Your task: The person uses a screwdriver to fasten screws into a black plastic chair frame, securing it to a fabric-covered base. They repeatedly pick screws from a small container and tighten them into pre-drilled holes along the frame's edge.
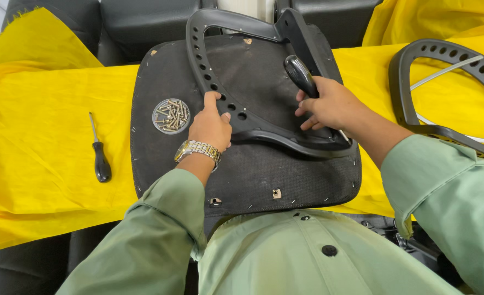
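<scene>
Left hand presses down on the black plastic armrest frame, thumb and fingers lying flat over its perforated left bar, grip closed on nothing. Right hand has its grip wrapped around a black-handled screwdriver, shaft angled down toward the frame's lower right corner. Frame lies on the upturned black seat pad, which rests across the person's lap over yellow cloth. At nine o'clock from the left hand, a round clear dish sits on the pad, holding a heap of brass-coloured screws. Further out at nine o'clock, a small screwdriver lies on the cloth. Second armrest frame at three o'clock.
</scene>
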